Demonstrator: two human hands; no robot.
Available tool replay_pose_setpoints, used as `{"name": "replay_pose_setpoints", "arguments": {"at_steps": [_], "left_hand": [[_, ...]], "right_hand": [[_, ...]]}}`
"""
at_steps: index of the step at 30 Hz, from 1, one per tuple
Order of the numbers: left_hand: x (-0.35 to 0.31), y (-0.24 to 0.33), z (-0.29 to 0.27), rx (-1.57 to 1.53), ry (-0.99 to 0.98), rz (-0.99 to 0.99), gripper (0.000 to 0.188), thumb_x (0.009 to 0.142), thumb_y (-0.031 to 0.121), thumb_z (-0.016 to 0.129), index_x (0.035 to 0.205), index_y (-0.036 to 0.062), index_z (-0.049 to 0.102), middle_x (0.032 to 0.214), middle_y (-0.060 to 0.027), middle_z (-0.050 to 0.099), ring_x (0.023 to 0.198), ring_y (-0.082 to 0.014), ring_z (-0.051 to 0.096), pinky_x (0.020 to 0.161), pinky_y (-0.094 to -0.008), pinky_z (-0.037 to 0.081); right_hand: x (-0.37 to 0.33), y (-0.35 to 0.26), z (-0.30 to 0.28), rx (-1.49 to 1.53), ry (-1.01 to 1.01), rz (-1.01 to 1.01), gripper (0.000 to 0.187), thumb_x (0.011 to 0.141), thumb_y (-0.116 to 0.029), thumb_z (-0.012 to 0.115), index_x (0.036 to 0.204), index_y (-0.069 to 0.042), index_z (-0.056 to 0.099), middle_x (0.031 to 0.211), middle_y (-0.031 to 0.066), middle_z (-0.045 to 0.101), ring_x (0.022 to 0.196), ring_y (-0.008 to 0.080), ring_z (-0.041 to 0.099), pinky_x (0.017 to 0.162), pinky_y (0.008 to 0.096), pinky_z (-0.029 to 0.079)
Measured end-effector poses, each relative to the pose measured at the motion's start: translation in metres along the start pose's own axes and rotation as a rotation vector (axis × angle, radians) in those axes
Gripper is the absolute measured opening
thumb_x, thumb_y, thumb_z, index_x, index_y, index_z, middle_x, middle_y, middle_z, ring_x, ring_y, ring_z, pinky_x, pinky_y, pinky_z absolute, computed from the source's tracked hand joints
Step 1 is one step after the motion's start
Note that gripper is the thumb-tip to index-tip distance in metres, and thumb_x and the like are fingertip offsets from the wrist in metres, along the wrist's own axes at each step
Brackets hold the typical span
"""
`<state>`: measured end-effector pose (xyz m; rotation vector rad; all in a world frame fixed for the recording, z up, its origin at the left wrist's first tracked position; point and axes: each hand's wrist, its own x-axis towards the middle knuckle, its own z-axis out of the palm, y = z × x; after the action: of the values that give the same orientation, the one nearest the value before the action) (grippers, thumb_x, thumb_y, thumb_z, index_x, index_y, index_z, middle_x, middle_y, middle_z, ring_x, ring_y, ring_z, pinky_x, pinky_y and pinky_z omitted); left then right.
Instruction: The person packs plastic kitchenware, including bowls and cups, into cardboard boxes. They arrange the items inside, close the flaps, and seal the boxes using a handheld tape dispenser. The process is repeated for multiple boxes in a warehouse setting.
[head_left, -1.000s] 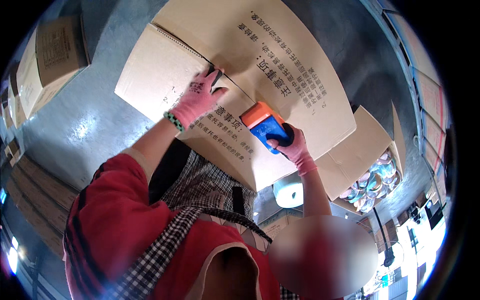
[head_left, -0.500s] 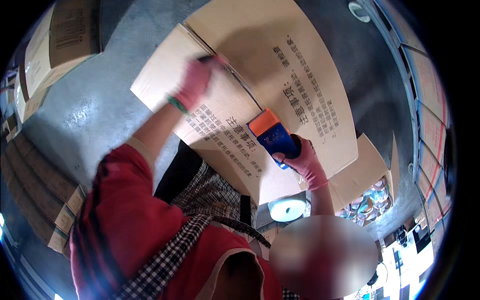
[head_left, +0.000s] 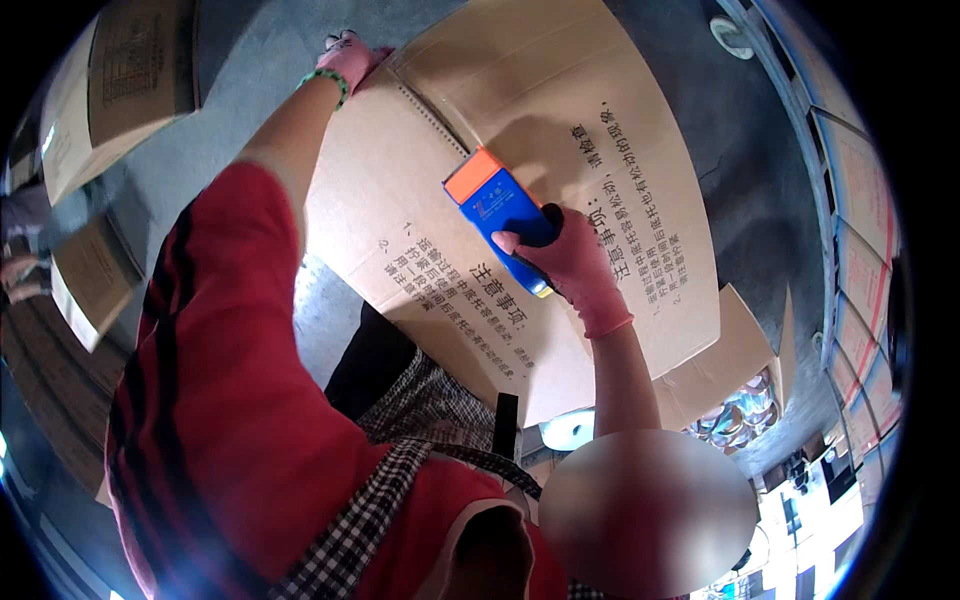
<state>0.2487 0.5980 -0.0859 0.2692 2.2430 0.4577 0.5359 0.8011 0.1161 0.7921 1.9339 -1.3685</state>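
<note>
A large cardboard box lies in front of me, its two top flaps meeting along a slanting seam. My right hand, in a pink glove, is wrapped round the handle end of a blue and orange tape dispenser. The dispenser's orange end rests on the seam, partway along it. At the far left corner of the box is my left hand, also gloved in pink. Its fingers are bent round the edge, with the thumb against the top side.
Brown cartons stand at the far left, with others stacked below. An opened carton at right holds several shiny round pieces. A white roll sits by the near edge. Stacked boxes line the right side.
My right hand has moved the tape dispenser away from me, up along the seam. My left hand has gone from the seam to the far left corner of the box.
</note>
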Motion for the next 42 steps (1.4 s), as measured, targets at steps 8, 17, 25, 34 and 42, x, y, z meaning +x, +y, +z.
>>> {"name": "replay_pose_setpoints", "arguments": {"at_steps": [8,17,25,34,42], "left_hand": [[-0.066,0.067,0.027,0.494,0.469,0.175,0.057,0.086,0.043,0.016,0.083,0.0018,0.056,0.084,-0.0228,0.057,0.080,-0.0391,0.053,0.071,-0.0454,0.042],[-0.107,0.099,0.018,0.464,0.488,0.042,0.060,0.085,0.045,0.023,0.110,-0.0051,0.044,0.110,-0.0253,0.046,0.102,-0.0375,0.045,0.085,-0.0437,0.036],[-0.306,0.130,0.271,1.476,0.509,0.798,0.056,0.069,0.020,0.052,0.114,-0.0072,0.031,0.111,-0.0318,0.035,0.108,-0.0370,0.036,0.088,-0.0461,0.031],[-0.401,0.215,0.412,0.625,0.244,0.524,0.089,0.071,0.046,0.052,0.119,-0.0171,0.011,0.124,-0.0388,0.006,0.116,-0.0526,0.005,0.093,-0.0582,0.008],[-0.405,0.220,0.410,0.734,0.161,0.867,0.064,0.073,0.039,0.051,0.116,-0.0055,0.033,0.126,-0.0290,0.018,0.112,-0.0488,0.020,0.089,-0.0597,0.016]], "right_hand": [[0.010,0.007,0.011,-0.031,0.150,-0.075,0.049,0.061,-0.043,0.066,0.077,0.003,0.057,0.068,0.0139,0.060,0.064,0.0233,0.061,0.060,0.0324,0.048],[-0.189,0.208,-0.031,-0.154,0.045,0.118,0.062,0.056,-0.043,0.069,0.098,0.000,0.053,0.089,0.0167,0.058,0.086,0.0300,0.055,0.080,0.0353,0.041],[-0.296,0.343,-0.024,-0.275,0.177,0.268,0.052,0.057,-0.037,0.068,0.096,-0.004,0.056,0.083,0.0147,0.059,0.080,0.0279,0.056,0.074,0.0344,0.043],[-0.296,0.393,-0.019,-0.261,0.110,0.145,0.060,0.058,-0.044,0.064,0.100,-0.002,0.052,0.087,0.0171,0.057,0.083,0.0292,0.055,0.076,0.0343,0.042],[-0.289,0.459,0.012,-0.171,0.194,0.316,0.050,0.061,-0.043,0.064,0.092,-0.005,0.058,0.085,0.0124,0.060,0.081,0.0250,0.057,0.072,0.0316,0.044]]}}
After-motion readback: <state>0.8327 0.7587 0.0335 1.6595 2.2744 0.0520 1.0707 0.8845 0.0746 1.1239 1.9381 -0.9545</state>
